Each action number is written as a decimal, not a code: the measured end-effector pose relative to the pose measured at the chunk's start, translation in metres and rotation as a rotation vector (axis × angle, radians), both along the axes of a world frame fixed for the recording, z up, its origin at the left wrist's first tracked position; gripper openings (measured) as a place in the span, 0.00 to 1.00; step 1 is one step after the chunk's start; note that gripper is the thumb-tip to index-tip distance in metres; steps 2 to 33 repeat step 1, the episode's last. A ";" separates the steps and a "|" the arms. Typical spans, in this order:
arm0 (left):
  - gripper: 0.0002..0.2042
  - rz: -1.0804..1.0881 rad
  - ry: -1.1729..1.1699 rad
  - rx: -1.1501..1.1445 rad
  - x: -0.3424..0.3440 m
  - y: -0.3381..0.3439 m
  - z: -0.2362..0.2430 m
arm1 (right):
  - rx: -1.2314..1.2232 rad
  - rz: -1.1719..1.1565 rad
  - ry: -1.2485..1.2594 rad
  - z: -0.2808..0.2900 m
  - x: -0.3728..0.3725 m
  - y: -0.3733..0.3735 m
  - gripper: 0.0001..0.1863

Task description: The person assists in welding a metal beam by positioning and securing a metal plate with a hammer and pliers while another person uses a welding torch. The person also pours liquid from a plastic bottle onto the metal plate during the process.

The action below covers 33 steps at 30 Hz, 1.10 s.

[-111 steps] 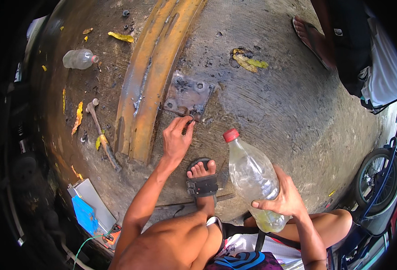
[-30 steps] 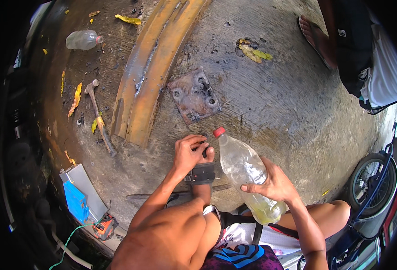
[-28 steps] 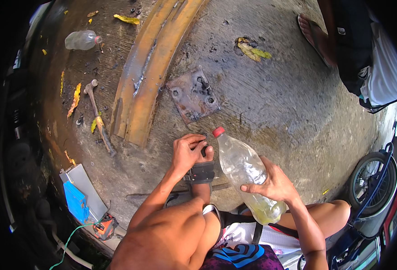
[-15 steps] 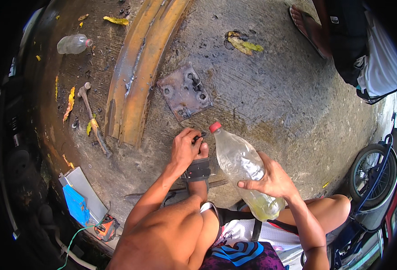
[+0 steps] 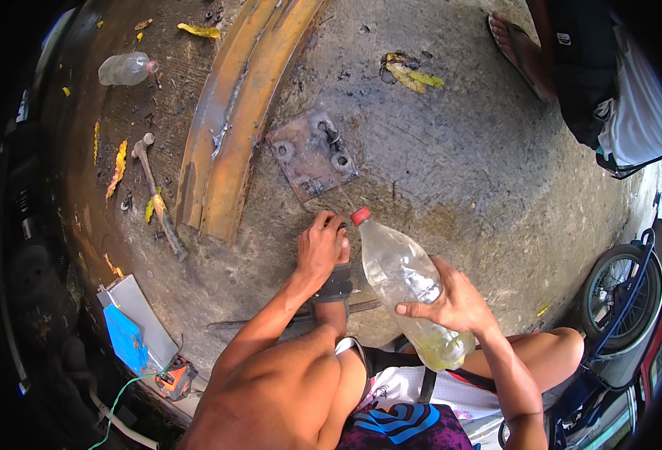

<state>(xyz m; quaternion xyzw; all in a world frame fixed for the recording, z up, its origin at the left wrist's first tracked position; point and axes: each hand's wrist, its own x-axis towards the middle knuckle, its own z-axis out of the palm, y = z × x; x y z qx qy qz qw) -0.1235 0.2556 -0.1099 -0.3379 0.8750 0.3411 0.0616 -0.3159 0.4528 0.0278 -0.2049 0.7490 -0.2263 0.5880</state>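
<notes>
My right hand [image 5: 455, 301] grips a large clear plastic bottle [image 5: 402, 266] with a red cap, tilted so the cap points away from me. Some yellowish liquid lies at its base. A thin pale streak, like a jet of liquid, runs from the cap toward a rusty square metal plate [image 5: 301, 165] on the ground. Dark round marks and a dark metal piece [image 5: 329, 135] show on that plate. Over my sandalled foot [image 5: 335, 283], my left hand [image 5: 321, 247] is closed, a small dark object [image 5: 341, 225] between its fingertips; its kind is unclear.
Long rusty steel beams [image 5: 230, 135] lie left of the plate. Farther left are a hammer [image 5: 157, 195] and another clear bottle [image 5: 127, 69]. A tape measure [image 5: 175, 379] sits lower left. A person's sandalled foot [image 5: 518, 52] stands upper right; a motorcycle wheel [image 5: 622, 296] is at right.
My left hand has shifted slightly to the right, closer to the bottle cap. A thin streak now shows between cap and plate. The right hand keeps its grip on the bottle.
</notes>
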 end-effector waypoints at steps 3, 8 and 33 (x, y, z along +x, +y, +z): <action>0.13 -0.032 0.000 -0.041 -0.002 -0.001 0.001 | 0.000 0.001 -0.003 -0.001 0.001 0.000 0.57; 0.13 -0.032 0.000 -0.041 -0.002 -0.001 0.001 | 0.000 0.001 -0.003 -0.001 0.001 0.000 0.57; 0.13 -0.032 0.000 -0.041 -0.002 -0.001 0.001 | 0.000 0.001 -0.003 -0.001 0.001 0.000 0.57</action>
